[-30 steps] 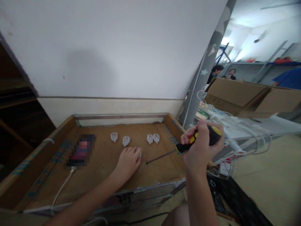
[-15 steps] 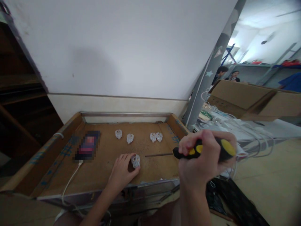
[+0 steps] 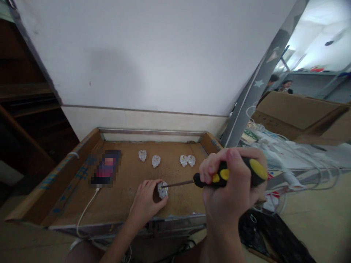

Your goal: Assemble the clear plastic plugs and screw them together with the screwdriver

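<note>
My left hand grips a small clear plastic piece between thumb and fingers on the cardboard-lined tray. In my right hand is a black and yellow screwdriver, my fingers wrapped round its handle. Its shaft points left, and the tip meets the top of the held piece. Farther back on the tray lie similar clear pieces: one at the left, another beside it, and a touching pair at the right.
A phone with a white cable lies at the tray's left. Behind the tray rises a white wall. An open cardboard box and tangled cables stand at the right, with people beyond. Dark shelves are on the left.
The screwdriver has moved left, and its tip has gone from beside the held piece onto it. My left hand still holds the piece. The whole view has shifted slightly.
</note>
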Tool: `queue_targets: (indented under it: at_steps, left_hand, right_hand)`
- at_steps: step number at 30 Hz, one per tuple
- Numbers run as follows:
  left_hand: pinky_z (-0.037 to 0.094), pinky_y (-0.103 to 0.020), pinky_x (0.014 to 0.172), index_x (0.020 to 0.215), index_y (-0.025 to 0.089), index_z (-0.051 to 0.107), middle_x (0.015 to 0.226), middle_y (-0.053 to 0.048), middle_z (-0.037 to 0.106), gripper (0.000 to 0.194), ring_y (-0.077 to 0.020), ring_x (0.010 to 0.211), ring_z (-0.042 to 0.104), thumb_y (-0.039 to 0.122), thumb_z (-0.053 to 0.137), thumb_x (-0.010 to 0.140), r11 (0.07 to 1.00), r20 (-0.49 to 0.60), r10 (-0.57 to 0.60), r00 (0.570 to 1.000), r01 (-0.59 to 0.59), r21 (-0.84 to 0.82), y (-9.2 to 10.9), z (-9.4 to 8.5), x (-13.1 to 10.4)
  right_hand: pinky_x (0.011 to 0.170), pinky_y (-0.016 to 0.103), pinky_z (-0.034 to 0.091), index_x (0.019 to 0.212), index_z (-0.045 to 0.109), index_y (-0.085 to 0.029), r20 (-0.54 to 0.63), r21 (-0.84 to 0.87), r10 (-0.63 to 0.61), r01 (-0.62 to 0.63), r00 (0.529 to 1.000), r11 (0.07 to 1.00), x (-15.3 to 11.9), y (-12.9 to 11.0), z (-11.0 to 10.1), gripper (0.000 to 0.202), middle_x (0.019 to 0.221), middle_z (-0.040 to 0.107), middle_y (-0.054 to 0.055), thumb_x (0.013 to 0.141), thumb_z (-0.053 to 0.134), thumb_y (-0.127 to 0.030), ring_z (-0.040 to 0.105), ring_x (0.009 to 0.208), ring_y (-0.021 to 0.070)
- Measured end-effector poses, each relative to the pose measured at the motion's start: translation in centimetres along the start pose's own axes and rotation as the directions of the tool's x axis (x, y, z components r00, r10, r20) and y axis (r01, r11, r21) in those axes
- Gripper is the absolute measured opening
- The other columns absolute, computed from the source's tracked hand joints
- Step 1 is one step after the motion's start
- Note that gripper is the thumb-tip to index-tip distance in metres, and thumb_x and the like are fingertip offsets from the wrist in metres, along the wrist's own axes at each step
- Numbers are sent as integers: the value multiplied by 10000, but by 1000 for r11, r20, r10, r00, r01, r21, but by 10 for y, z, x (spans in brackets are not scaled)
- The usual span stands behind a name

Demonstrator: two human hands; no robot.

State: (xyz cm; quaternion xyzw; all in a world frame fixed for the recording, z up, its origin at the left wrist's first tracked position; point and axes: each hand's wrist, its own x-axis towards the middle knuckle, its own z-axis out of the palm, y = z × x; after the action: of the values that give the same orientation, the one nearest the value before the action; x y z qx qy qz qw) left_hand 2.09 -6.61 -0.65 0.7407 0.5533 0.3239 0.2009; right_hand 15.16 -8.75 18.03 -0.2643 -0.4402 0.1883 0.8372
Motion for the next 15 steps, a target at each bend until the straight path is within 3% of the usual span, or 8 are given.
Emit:
queue_targets:
  at_steps: [2, 4, 7, 9, 12, 15]
  left_hand:
    - [413, -439, 898, 1108, 232, 581, 1082, -78, 631, 405, -274, 1027, 535, 314, 633, 715, 1000, 5, -9, 1000, 9, -5, 1, 0, 0]
    - [419, -437, 896, 1111, 237, 581, 1082, -78, 630, 407, -274, 1028, 535, 305, 630, 713, 1000, 11, -25, 1000, 25, -8, 2, -1, 0]
    - [429, -434, 900, 1125, 238, 577, 1086, -78, 628, 416, -272, 1034, 540, 303, 622, 717, 999, 23, -53, 998, 53, -6, 2, 0, 0]
    - [435, -435, 904, 1135, 243, 573, 1096, -79, 627, 423, -271, 1041, 544, 304, 619, 719, 997, 38, -76, 996, 76, -5, 2, 0, 1]
    - [441, -447, 908, 1127, 248, 578, 1096, -79, 632, 429, -277, 1043, 548, 295, 634, 705, 994, 66, -106, 992, 107, -1, 0, 0, 1]
    - [446, -456, 908, 1103, 248, 593, 1080, -82, 639, 419, -285, 1038, 554, 290, 652, 690, 994, 62, -110, 992, 109, 15, -1, 3, 1]
  right_hand:
    - [297, 199, 303, 682, 467, -212, 43, -63, 12, -10, 999, 998, 8, 5, 2, 169, 453, 456, -87, 814, 573, -218, 385, 313, 75]
    - [381, 221, 370, 667, 468, -207, 142, -250, -38, 73, 989, 965, 20, 12, 5, 193, 512, 472, -62, 821, 571, -260, 441, 402, 86]
    - [581, 261, 437, 736, 522, -196, 313, -529, -169, 319, 935, 786, 38, 21, 12, 146, 662, 511, -16, 806, 594, -301, 511, 610, 112]
    - [616, 258, 434, 905, 540, -198, 367, -580, -214, 402, 905, 708, 47, 26, 16, 162, 751, 529, -4, 799, 613, -297, 519, 669, 116]
    - [584, 226, 444, 1038, 514, -209, 409, -574, -189, 413, 893, 708, 50, 25, 16, 224, 818, 533, -6, 822, 571, -206, 526, 658, 93]
    - [499, 181, 445, 1021, 509, -211, 377, -524, -133, 330, 917, 786, 43, 18, 9, 222, 764, 516, -35, 817, 532, -128, 513, 550, 56]
